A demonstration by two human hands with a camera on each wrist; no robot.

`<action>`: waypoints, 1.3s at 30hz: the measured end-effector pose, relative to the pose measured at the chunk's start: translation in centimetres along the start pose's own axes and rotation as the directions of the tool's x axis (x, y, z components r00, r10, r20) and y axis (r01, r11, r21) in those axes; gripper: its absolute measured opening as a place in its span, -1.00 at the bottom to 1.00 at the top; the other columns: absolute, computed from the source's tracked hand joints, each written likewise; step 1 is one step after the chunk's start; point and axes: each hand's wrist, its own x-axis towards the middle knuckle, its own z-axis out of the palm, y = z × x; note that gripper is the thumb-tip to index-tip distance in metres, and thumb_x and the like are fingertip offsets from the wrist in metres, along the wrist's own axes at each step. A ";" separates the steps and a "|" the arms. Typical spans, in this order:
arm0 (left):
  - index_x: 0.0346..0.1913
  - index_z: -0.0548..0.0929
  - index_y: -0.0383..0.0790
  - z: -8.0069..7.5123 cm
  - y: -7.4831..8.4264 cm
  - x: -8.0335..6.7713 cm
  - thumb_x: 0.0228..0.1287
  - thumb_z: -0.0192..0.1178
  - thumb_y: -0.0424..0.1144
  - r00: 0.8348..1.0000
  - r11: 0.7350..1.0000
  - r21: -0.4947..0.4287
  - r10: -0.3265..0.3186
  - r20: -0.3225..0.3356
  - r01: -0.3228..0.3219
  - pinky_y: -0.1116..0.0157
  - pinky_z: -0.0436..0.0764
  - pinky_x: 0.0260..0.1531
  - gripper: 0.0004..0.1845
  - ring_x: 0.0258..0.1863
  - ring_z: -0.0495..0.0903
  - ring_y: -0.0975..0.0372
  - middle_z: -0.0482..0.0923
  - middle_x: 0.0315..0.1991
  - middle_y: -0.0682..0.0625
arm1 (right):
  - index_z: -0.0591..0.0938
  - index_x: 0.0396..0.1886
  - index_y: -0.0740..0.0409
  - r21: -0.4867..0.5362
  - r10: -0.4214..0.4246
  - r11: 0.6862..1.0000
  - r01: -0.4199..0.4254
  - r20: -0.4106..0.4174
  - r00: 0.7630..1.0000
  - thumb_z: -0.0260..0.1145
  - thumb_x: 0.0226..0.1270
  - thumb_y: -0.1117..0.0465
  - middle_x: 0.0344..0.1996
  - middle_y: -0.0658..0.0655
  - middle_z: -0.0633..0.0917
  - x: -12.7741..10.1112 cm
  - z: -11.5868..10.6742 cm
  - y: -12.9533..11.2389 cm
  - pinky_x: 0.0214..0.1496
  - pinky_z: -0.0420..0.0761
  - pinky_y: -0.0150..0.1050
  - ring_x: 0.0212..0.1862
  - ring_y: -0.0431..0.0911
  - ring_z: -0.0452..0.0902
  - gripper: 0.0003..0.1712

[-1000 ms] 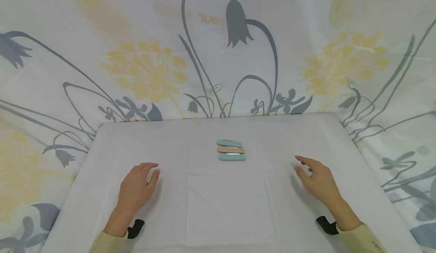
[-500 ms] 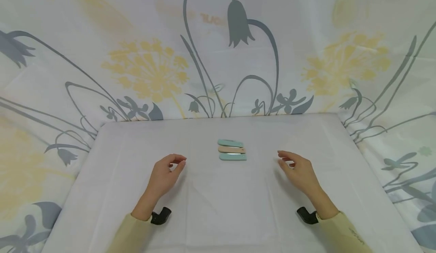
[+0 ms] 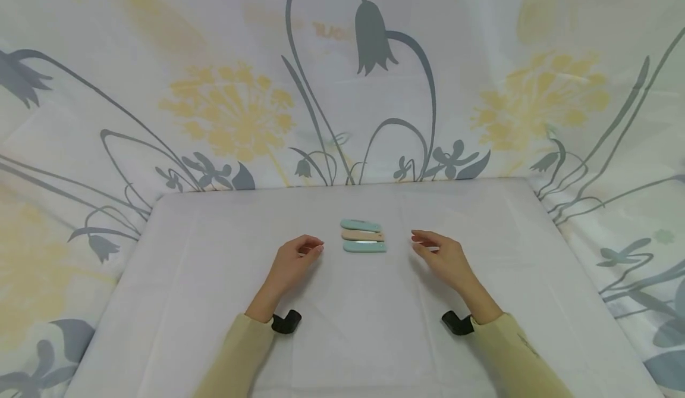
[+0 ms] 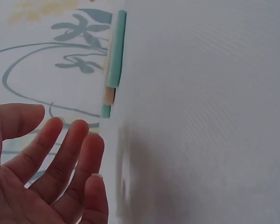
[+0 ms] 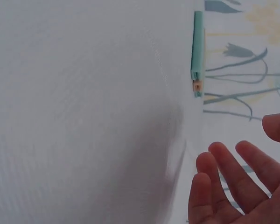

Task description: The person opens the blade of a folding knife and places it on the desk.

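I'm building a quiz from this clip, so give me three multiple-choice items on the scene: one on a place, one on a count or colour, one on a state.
1. Where do the hair clips lie?
A. On the white table, between the two hands
B. In the left hand
C. On the flowered cloth behind the table

2. How many clips are there, and in what colours?
A. Two, both beige
B. Three: teal, beige, teal
C. Four, all teal

3. What are the left hand and right hand doing?
A. Each grips a clip
B. Both press flat on the clips
C. Both are relaxed, holding nothing, apart from the clips

Answers:
1 A, the head view shows them mid-table between the hands.
2 B, a beige clip lies between two teal ones.
3 C, bare table shows between the fingers and the clips.
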 end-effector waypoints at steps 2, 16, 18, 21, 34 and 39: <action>-0.04 0.72 -0.11 0.3 0.1 0.5 0.40 0.26 -0.15 1.000 1.000 0.007 0.002 0.011 -0.002 0.13 0.55 -0.04 -0.81 -0.11 0.61 0.17 0.67 -0.11 0.06 | 0.61 0.24 0.22 0.015 0.013 1.000 -0.013 0.023 1.000 0.30 0.45 0.16 0.01 0.17 0.72 0.2 0.3 -0.1 0.04 0.60 0.02 0.05 0.06 0.63 -0.57; -0.06 0.71 -0.18 2.4 1.1 2.5 0.32 0.31 -0.23 0.999 0.999 -0.040 0.001 0.037 0.000 0.16 0.58 -0.12 -0.81 -0.21 0.64 0.16 0.68 -0.17 0.00 | 0.64 0.19 0.25 0.038 0.042 0.998 -0.046 0.095 0.995 0.36 0.38 0.17 -0.03 0.17 0.73 1.9 2.0 -0.8 -0.03 0.61 -0.08 0.01 0.09 0.65 -0.57; -0.06 0.71 -0.21 2.7 1.1 2.7 0.31 0.32 -0.25 0.999 0.999 -0.053 0.011 0.036 -0.009 0.17 0.58 -0.13 -0.81 -0.23 0.64 0.17 0.69 -0.18 -0.01 | 0.65 0.18 0.24 0.048 0.057 0.997 -0.062 0.097 0.994 0.37 0.37 0.17 -0.03 0.16 0.74 2.1 2.3 -0.7 0.00 0.59 -0.06 0.01 0.08 0.64 -0.57; -0.07 0.72 -0.22 3.3 1.2 3.0 0.29 0.33 -0.28 0.999 0.998 -0.060 0.018 0.042 -0.016 0.17 0.58 -0.12 -0.81 -0.24 0.65 0.17 0.69 -0.19 -0.02 | 0.67 0.15 0.21 0.055 0.086 0.994 -0.091 0.090 0.992 0.40 0.34 0.17 -0.06 0.14 0.74 2.5 2.7 -0.8 0.01 0.58 -0.06 0.02 0.06 0.63 -0.58; -0.14 0.76 -0.21 4.8 1.4 3.5 0.19 0.41 -0.28 1.000 1.000 0.027 -0.013 0.007 0.013 0.22 0.57 -0.17 -0.82 -0.30 0.63 0.21 0.69 -0.30 0.04 | 0.76 -0.05 0.19 -0.004 0.148 0.989 -0.149 0.095 0.984 0.49 0.20 0.20 -0.21 0.12 0.74 3.4 4.3 -2.0 -0.05 0.56 -0.07 -0.12 0.00 0.61 -0.68; -0.16 0.78 -0.20 4.8 1.7 3.5 0.16 0.42 -0.28 1.000 0.997 0.069 -0.026 0.007 0.025 0.26 0.55 -0.24 -0.82 -0.36 0.59 0.26 0.68 -0.36 0.07 | 0.78 -0.12 0.17 -0.012 0.168 0.986 -0.167 0.086 0.982 0.50 0.18 0.22 -0.25 0.09 0.73 3.4 4.7 -2.1 -0.05 0.54 -0.06 -0.16 -0.02 0.60 -0.74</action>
